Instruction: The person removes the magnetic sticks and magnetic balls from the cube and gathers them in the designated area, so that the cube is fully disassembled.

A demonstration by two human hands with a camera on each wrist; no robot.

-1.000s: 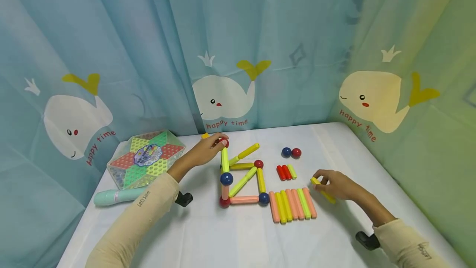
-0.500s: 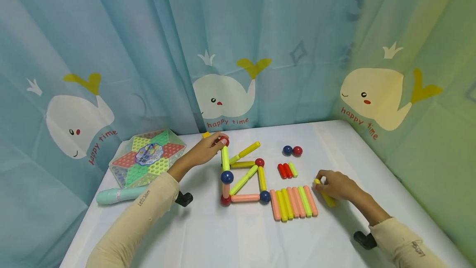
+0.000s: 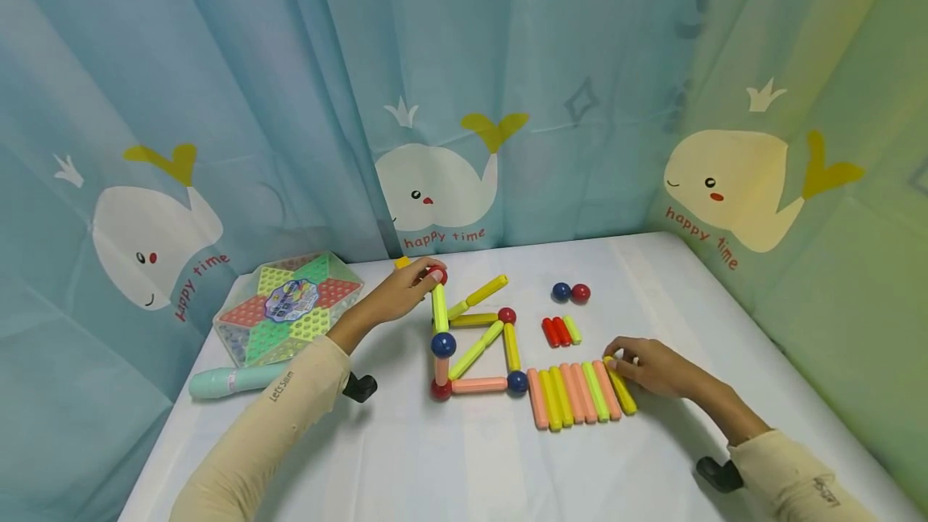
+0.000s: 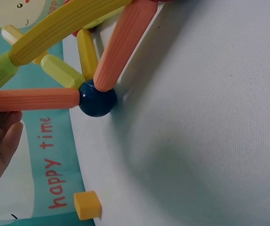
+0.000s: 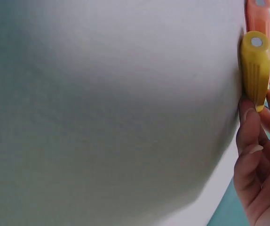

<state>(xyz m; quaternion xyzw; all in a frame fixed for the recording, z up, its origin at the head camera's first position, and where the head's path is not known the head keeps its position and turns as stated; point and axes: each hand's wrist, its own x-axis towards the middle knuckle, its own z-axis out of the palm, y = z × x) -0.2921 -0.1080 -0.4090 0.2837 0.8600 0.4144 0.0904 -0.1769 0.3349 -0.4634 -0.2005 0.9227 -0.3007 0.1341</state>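
Observation:
My left hand [image 3: 397, 295] holds a red ball [image 3: 439, 274] at the top corner of a frame of magnetic sticks and balls. A blue ball [image 3: 444, 344] stands raised at the frame's front left, and another blue ball [image 3: 517, 382] is at its front right corner. In the left wrist view the fingertips [image 4: 15, 134] are right at the end of a pink stick [image 4: 36, 99]. My right hand [image 3: 656, 366] pinches the far end of a yellow magnetic stick [image 3: 621, 387], which lies slanted at the right end of a row of pink, yellow and green sticks [image 3: 580, 395].
Behind the row are short red and green sticks [image 3: 561, 332] and a loose blue ball [image 3: 561, 292] beside a red one [image 3: 581, 293]. A star-patterned game board [image 3: 290, 308], a mint-green cylinder [image 3: 235, 379] and a yellow cube [image 3: 403, 263] lie farther left. Curtains [image 3: 580, 103] border the table.
My right hand has brought the yellow stick leftward, down beside the right end of the row. The left hand stays on the red ball, and the frame has kept its place.

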